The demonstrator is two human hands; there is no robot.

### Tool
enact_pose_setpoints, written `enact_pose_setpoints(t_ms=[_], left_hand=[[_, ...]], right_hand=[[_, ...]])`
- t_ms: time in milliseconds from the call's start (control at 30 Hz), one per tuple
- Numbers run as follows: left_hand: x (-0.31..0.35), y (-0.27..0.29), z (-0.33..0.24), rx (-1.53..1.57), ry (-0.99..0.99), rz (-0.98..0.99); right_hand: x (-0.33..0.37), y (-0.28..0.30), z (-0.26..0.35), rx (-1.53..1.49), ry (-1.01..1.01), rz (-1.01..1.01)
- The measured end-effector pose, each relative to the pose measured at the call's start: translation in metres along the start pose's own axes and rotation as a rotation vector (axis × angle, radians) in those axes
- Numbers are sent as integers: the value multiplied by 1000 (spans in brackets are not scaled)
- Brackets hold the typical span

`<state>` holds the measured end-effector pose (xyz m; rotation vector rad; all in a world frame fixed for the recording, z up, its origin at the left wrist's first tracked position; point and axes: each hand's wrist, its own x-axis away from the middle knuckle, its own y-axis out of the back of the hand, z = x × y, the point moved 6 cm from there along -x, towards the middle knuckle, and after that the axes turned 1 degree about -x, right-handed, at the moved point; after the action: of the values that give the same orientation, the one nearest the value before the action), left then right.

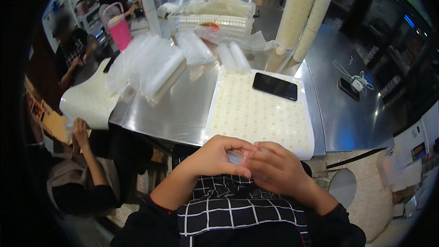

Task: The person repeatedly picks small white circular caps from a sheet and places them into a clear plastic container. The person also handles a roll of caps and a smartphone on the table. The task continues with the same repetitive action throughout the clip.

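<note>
Above my lap, just off the table's front edge, my left hand (224, 156) curls its thumb and fingers round a small translucent plastic piece (234, 158). My right hand (280, 167) closes over the other end of it, fingertips meeting those of the left. Most of the piece is hidden by the fingers, so its full shape does not show. Beyond the hands lies a pale sheet with a yellowish repeated print (256, 119), its near edge hanging over the table edge. A black phone (275, 86) rests on the sheet, and two short clear plastic rolls (234, 58) lie at its far edge.
Clear plastic bags and rolls (146, 59) cover the left of the steel table (157, 119). Behind are a white basket (219, 25), a pink tumbler (120, 32) and tall printed rolls (295, 16). Right lies another phone (349, 88) with a white cable. Co-workers sit left; a stool (343, 187) stands right.
</note>
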<state>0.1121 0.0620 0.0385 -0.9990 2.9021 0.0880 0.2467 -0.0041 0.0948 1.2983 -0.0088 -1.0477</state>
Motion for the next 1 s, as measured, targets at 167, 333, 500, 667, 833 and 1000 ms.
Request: enact_pose_setpoints(t_ms=[167,333,500,667,833,1000], left_hand=[[-30,64,18,162,136,-379],[-88,152,8,-181,-20,-719],[-123,198,38,-585,-358,-1178],[-126,208,70,-555,-338,-1099],[-128,205,53,-554,-333,-1064],[-133,194,39,-655,-358,-965]], right_hand=[[6,8,-101,-229,-475,-278],[-12,43,-208,-6,-629,-623],[-32,24,-302,204,-1045,-289],[-46,7,-329,209,-970,-124],[-75,17,-369,209,-751,-319],[-90,15,-419,436,-780,-303]])
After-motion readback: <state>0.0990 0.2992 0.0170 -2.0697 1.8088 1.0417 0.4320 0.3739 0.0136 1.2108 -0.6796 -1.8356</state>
